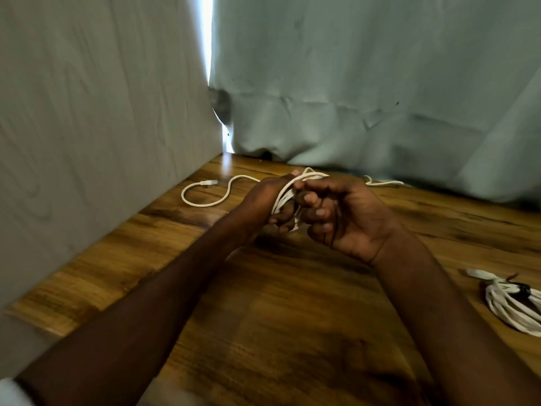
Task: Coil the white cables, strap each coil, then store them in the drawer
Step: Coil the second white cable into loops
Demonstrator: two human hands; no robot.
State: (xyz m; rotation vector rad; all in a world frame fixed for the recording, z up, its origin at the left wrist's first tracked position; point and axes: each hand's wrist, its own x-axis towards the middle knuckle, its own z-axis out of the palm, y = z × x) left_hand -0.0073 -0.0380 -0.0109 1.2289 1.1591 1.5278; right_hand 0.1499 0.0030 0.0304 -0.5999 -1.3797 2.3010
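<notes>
Curtain (366, 83) behind table (278, 303), strapped coil (512, 303) right, wall (87, 112) left

Open worktop (292, 303) surface lies along the near edge, between the forearms. A wall panel (87, 127) bounds the left edge; a curtain (366, 83) bounds the far edge. Loose cable (205, 204) obstructs the far-left corner; a strapped coil (509, 306) obstructs the right edge.

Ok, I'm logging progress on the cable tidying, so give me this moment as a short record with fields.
surface: wooden table
left hand: grips the loops of the white cable
right hand: fingers curled on the same loops
loose end: connector lies on the table, far left
finished coil: at right edge, with a dark strap
drawer: not in view
backdrop: pale curtain
</notes>
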